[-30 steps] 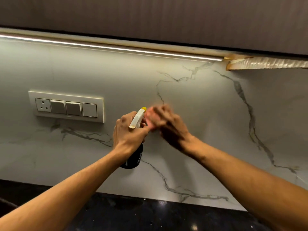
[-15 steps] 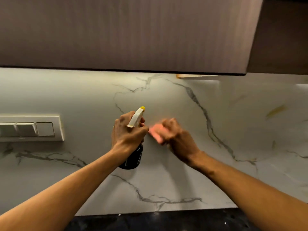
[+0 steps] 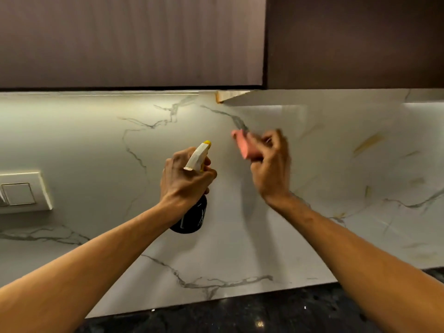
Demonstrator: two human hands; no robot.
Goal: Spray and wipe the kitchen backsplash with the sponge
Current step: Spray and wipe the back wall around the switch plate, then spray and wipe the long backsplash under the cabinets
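Before backsplash [image 3: 96,145]: spray bottle [image 3: 192,219] centre; sponge [image 3: 243,146] at its 2 o'clock, apart; switch plate [image 3: 24,192] 9 o'clock; cabinets [image 3: 132,42] 12; countertop [image 3: 240,316] 6.

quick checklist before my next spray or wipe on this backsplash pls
1. Grip on the sponge: ok, the right hand pinches it.
2. Contact between the sponge and the backsplash: cannot tell, motion blur.
3. Grip on the spray bottle: ok, the left hand holds it.
4. Is the nozzle clear of the switch plate: ok, the plate sits far to its left.
5. Is the yellowish streak right of the sponge a stain or veining: cannot tell.
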